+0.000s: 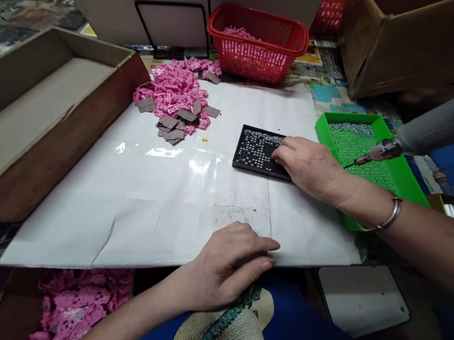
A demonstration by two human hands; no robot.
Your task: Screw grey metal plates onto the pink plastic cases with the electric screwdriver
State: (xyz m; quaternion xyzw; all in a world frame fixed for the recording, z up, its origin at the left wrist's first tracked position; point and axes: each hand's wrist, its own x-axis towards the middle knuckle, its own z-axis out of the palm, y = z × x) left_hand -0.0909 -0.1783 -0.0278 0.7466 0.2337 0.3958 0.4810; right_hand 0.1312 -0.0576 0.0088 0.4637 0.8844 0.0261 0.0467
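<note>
My right hand (pixel 310 166) covers the right end of a black perforated tray (pixel 262 171); its bent fingers are pressed together over the surface, and whatever the fingertips pinch is hidden. Small silvery screws (pixel 262 136) lie along the tray's far side. Resting at the table's near edge, my left hand (pixel 234 267) holds nothing visible, its index finger and thumb stretched out and apart. Behind my right wrist, a green tray (pixel 411 170) contains more small screws (pixel 352 128). An electric screwdriver (pixel 430 129) hangs over that tray, its bit pointing down and left.
Pink plastic parts (pixel 175 86) and grey plates (pixel 172 129) lie heaped on the white sheet (pixel 160 178). A red basket (pixel 253 57) stands behind, a long shallow box (pixel 61 133) at left, and a cardboard box (pixel 412 44) at back right. More pink pieces (pixel 82 301) sit below the table.
</note>
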